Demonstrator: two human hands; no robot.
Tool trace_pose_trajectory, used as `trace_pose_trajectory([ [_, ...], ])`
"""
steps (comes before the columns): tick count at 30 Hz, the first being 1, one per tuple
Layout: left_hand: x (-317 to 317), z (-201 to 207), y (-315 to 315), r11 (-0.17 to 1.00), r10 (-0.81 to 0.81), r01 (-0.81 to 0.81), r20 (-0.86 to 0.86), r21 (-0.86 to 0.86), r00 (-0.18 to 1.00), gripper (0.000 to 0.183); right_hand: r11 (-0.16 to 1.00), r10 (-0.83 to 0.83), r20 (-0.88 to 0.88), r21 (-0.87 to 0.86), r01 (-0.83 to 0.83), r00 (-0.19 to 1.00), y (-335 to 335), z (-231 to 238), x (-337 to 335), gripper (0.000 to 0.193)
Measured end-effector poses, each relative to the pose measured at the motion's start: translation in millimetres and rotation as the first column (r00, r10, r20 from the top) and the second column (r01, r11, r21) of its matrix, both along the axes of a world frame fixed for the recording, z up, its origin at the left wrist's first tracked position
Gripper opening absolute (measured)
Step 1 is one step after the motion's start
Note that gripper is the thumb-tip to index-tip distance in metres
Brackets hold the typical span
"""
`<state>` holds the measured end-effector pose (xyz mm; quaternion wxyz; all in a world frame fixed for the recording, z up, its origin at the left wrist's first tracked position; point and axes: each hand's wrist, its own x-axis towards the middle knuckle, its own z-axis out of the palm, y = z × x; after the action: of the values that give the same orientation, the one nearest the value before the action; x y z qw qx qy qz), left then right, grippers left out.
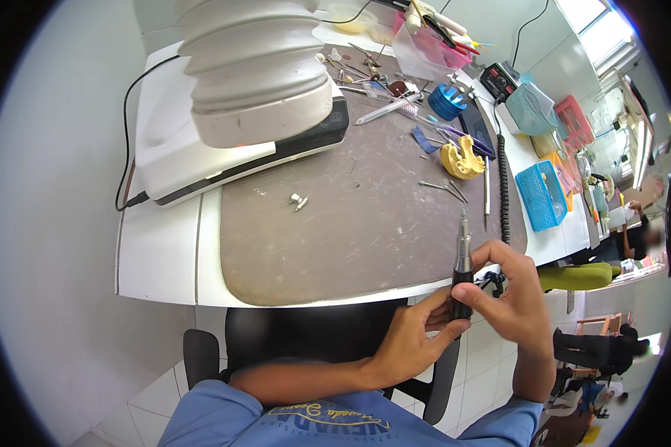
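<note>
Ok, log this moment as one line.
left grip: on handpiece, black end; right grip: on handpiece, midsection; yellow dental cast: on mat

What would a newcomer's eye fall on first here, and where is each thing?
Probably the large ribbed white hose at the upper left, overlapping a white machine. Next, at the lower right, the black and silver handpiece in the right hand, with the left hand at its lower end. The yellow cast stands out beyond, on the mat.

Left grip (411, 340) curled low, right grip (516, 304) pinched just above, forearms (306, 383) bare
</note>
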<state>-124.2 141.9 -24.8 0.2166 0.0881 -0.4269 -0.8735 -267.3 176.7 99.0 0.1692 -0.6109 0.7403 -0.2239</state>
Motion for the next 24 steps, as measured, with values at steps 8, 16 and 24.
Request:
trace_pose_trajectory([
  [8, -4, -6, -1, 1.0, -0.017, 0.018, -0.049, 0.025, 0.999, 0.048, 0.989, -0.101, 0.072, -0.102, 0.108, 0.992, -23, 2, 3, 0.03],
  [16, -5, -3, -2, 0.996, -0.092, 0.092, 0.017, -0.016, 0.996, 0.053, 0.974, -0.148, 0.152, -0.15, 0.171, 0.977, -43, -1, -9, 0.019],
  [24, -7, -11, 2, 0.987, -0.111, 0.116, 0.049, -0.115, 0.993, 0.049, 0.856, -0.19, 0.395, -0.382, 0.349, 0.899, -42, -7, -25, 0.017],
])
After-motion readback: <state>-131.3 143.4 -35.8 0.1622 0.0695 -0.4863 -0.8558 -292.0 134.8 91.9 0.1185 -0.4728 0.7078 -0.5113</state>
